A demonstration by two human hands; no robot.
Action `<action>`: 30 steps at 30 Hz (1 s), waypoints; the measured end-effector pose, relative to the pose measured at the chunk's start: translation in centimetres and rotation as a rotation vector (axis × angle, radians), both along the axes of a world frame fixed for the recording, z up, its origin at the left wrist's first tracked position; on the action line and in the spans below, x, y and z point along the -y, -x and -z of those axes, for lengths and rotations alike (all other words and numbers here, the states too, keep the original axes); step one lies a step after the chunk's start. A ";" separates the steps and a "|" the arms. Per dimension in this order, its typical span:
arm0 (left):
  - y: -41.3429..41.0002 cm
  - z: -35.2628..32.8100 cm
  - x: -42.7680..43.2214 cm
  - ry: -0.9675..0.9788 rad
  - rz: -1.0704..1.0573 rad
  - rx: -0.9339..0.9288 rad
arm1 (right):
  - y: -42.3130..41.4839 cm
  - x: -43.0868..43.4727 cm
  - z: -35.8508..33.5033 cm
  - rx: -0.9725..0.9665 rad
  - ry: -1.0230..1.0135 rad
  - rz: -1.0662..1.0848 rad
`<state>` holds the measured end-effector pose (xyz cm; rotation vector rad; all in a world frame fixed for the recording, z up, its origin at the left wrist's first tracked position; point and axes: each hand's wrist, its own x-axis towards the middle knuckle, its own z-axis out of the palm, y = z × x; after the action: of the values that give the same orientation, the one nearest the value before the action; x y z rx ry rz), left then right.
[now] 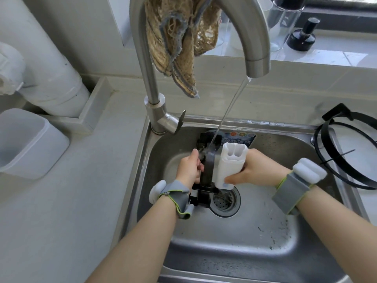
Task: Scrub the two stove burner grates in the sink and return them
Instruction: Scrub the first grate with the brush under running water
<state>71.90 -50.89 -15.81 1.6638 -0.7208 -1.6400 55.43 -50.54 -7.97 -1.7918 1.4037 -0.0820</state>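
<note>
Firstly, counter (pixel 61 221): pale grey, surrounding the steel sink.
Sink (pixel 255 248): wet basin, drain strainer (pixel 224 201) near its middle.
Faucet (pixel 146 58): tall curved spout, a brown cloth (pixel 177 41) draped over it, water (pixel 228 111) streaming onto the held grate.
Second grate (pixel 337 114): black ring lying flat to the right of the sink.
Held grate (pixel 209 166): black, stood on edge over the drain, inside the sink.
Right hand (pixel 259 170): grip wrapped round a white scrubber (pixel 228 168), which touches the grate's right face.
Left hand (pixel 189 170): grip curled tight round the held grate's left side.
</note>
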 end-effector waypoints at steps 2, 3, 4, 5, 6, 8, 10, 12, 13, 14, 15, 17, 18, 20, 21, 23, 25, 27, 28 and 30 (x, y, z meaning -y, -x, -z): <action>0.2 0.1 0.1 0.019 0.054 0.113 | 0.1 -0.1 0.3 0.009 0.017 0.045; 0.2 0.2 0.1 0.037 0.074 0.165 | 0.1 -0.3 0.3 0.101 0.007 0.123; 0.1 0.3 0.0 0.059 0.086 0.210 | 0.0 -0.5 0.4 0.221 -0.005 0.220; 0.0 0.4 -0.1 0.075 0.090 0.243 | -0.1 -0.8 0.3 0.347 -0.002 0.318; -0.1 0.4 -0.3 0.086 0.086 0.269 | -0.3 -1.0 0.4 0.448 0.024 0.390; 0.0 0.3 -0.6 0.111 0.081 0.327 | -0.9 -1.7 0.8 0.499 0.124 0.425; 0.2 0.2 -0.7 0.132 0.088 0.377 | -2.1 -2.8 1.3 0.461 0.190 0.387; 0.3 0.0 -0.8 0.137 0.089 0.391 | -2.9 -3.3 2.1 0.468 0.238 0.416; 0.4 -0.1 -0.8 0.146 0.087 0.397 | -2.9 -2.9 2.3 0.497 0.252 0.487; 0.4 -0.1 -0.9 0.156 0.082 0.410 | -2.8 -2.1 2.3 0.515 0.260 0.569; 0.5 -0.2 -1.0 0.169 0.079 0.433 | -2.7 -1.3 2.2 0.506 0.264 0.625; 0.6 -0.5 -1.2 0.188 0.084 0.478 | -2.4 -0.4 2.0 0.448 0.253 0.630; 0.6 -0.5 -1.2 0.196 0.090 0.496 | -2.3 -0.5 2.0 0.425 0.235 0.587; 0.6 -0.4 -1.3 0.204 0.099 0.534 | -2.3 -1.7 2.0 0.383 0.180 0.457; 0.5 -0.4 -1.2 0.207 0.098 0.541 | -2.4 -2.5 2.1 0.382 0.163 0.419; 0.6 -0.4 -1.2 0.208 0.097 0.542 | -2.5 -2.7 2.4 0.432 0.189 0.463; 0.7 -0.5 -1.1 0.204 0.100 0.556 | -2.8 -1.4 2.8 0.478 0.252 0.586; 0.7 -0.4 -1.3 0.205 0.111 0.560 | -3.3 0.3 3.2 0.447 0.289 0.686; 0.6 -0.3 -1.5 0.203 0.124 0.558 | -3.4 1.1 3.4 0.413 0.305 0.735; 0.3 0.0 -2.1 0.157 0.130 0.534 | -3.6 1.9 4.3 0.344 0.321 0.820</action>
<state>71.60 -48.80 -15.77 1.9886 -1.2049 -1.1815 59.03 -52.42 -12.23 -1.2337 1.8353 -1.0381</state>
